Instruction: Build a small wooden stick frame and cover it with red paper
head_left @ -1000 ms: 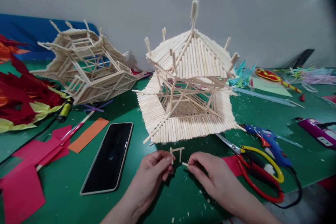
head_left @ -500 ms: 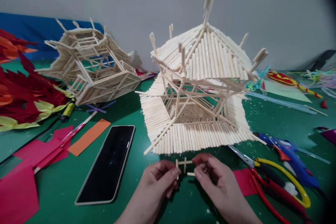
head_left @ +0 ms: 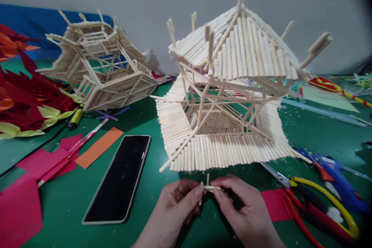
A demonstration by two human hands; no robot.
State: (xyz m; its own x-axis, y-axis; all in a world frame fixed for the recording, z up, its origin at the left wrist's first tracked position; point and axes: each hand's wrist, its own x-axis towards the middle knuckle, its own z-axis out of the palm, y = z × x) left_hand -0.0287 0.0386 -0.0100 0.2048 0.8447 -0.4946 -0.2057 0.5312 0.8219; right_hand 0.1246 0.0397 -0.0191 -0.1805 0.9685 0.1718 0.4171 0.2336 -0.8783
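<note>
Above the near side of the bench (head_left: 66,209), right fingers (head_left: 223,200) pinch a crosswise stick (head_left: 212,188), its left end beside the upright stick (head_left: 201,185) which left fingers (head_left: 193,197) grip.

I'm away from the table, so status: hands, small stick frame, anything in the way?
Left hand pinching small stick frame. Right hand pinching short stick at it, contact unclear. Scissors apart, to the right; nothing seems in the way.

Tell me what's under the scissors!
Red paper pokes out under the red handle, with green table around it. The scissors hide whatever else lies beneath.
</note>
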